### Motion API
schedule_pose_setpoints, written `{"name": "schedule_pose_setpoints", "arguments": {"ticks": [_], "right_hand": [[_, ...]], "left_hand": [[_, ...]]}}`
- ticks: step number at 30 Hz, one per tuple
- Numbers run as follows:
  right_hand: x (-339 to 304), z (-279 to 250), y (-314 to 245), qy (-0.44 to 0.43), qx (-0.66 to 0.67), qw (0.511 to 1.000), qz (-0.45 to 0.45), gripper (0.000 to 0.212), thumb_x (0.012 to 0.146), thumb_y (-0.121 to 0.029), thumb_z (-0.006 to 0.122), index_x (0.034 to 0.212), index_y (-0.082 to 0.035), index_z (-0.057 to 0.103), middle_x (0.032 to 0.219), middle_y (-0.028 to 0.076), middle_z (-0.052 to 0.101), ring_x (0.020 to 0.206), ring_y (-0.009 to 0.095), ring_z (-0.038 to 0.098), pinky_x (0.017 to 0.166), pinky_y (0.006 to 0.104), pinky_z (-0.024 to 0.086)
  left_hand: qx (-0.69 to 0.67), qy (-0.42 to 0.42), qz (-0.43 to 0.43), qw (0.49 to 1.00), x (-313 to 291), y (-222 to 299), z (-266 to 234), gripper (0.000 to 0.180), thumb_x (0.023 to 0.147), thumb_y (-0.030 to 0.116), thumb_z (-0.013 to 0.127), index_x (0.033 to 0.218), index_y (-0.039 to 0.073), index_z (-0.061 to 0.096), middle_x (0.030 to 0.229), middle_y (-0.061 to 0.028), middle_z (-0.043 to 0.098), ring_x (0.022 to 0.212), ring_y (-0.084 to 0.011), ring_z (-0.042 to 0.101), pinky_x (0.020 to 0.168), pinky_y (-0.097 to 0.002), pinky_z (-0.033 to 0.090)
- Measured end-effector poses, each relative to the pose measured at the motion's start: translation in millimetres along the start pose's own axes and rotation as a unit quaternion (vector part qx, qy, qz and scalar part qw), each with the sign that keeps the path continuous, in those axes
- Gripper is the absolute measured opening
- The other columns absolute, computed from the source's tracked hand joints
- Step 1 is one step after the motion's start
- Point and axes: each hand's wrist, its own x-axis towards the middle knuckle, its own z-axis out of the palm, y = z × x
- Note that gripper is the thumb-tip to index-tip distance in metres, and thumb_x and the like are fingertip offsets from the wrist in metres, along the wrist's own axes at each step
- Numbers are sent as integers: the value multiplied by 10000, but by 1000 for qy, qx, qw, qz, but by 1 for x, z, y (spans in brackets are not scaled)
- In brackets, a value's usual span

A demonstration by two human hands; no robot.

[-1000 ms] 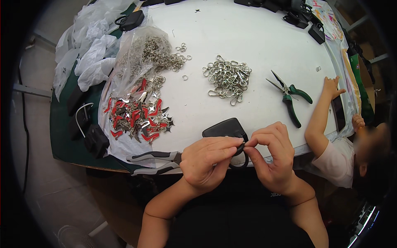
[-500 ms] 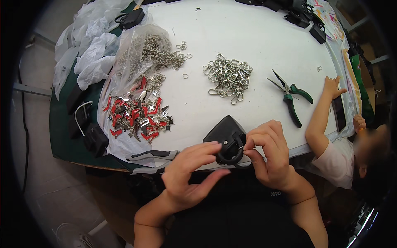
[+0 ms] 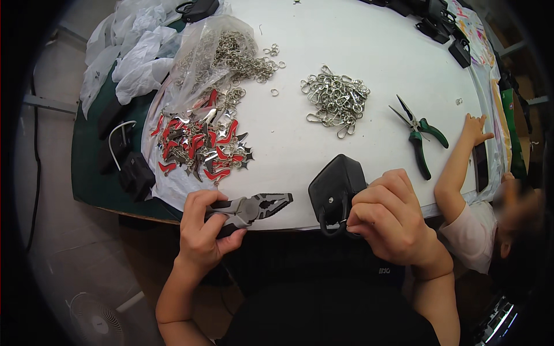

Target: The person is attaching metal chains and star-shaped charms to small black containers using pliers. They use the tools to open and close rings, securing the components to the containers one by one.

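Observation:
My left hand [image 3: 199,233] is closed round the handles of grey and black combination pliers [image 3: 261,207], whose jaws point right toward a small black box-shaped bag [image 3: 336,183]. The bag stands tilted at the table's near edge, its looped handle toward me. At that handle my right hand [image 3: 393,222] pinches a thin metal ring [image 3: 344,221], mostly hidden by the fingers. Beyond the bag lies a heap of silver snap hooks [image 3: 337,101]. Left of it are red and silver charms [image 3: 199,141], some shaped like high-heeled shoes.
A clear bag [image 3: 202,52] spills metal rings at the back left. Green-handled needle-nose pliers [image 3: 418,135] lie open on the right. Another person's arm [image 3: 453,167] rests by a dark phone [image 3: 480,167] at the right edge. More black bags [image 3: 438,26] sit at the far right.
My left hand has left the bag's side and picked up the grey pliers from the table edge. My right hand keeps its pinch at the bag's handle. The view has shifted slightly.

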Motion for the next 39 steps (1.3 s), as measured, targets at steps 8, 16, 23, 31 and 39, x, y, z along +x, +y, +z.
{"name": "schedule_pose_setpoints", "arguments": {"ticks": [8, 16, 23, 31, 39], "right_hand": [[0, 2, 0, 10, -17, 999, -37, 261, 701, -100, 790, 877, -28, 611, 849, 56, 600, 752, 224, 559, 695, 354, 434], [0, -1, 2, 5, -7, 999, -53, 241, 713, -114, 780, 858, -22, 610, 842, 54, 598, 762, 217, 564, 704, 352, 444], [4, -5, 5, -40, 49, 996, -64, 233, 736, -123, 779, 859, -33, 603, 830, 49, 607, 759, 228, 568, 702, 355, 452], [-8, -18, 25, 28, 57, 998, 2, 426, 686, -192, 851, 988, 2, 620, 956, 86, 630, 863, 255, 584, 775, 361, 467], [-79, -29, 101, 5, -391, 865, 315, 658, 870, -273, 724, 1371, 63, 461, 1315, 225, 507, 1244, 363, 451, 1027, 421, 386]], "left_hand": [[-60, -114, -8, 992, 46, 34, -30, 342, 534, 84, 845, 697, -12, 560, 1012, -134, 607, 875, -311, 595, 710, -386, 494], [-25, -162, 31, 986, 55, 36, -39, 384, 543, 245, 843, 684, -2, 584, 1092, -117, 676, 929, -301, 619, 772, -413, 499], [-6, -171, 57, 984, 64, 39, -46, 387, 537, 254, 839, 674, 2, 580, 1038, -100, 671, 908, -293, 618, 770, -408, 492], [9, -197, 80, 977, 67, 35, -44, 384, 475, 151, 827, 730, 38, 563, 964, -102, 618, 854, -290, 597, 737, -410, 483], [-12, -167, -28, 985, 64, 16, -49, 424, 511, 113, 819, 850, 29, 580, 800, -85, 630, 683, -276, 613, 624, -364, 474]]}}
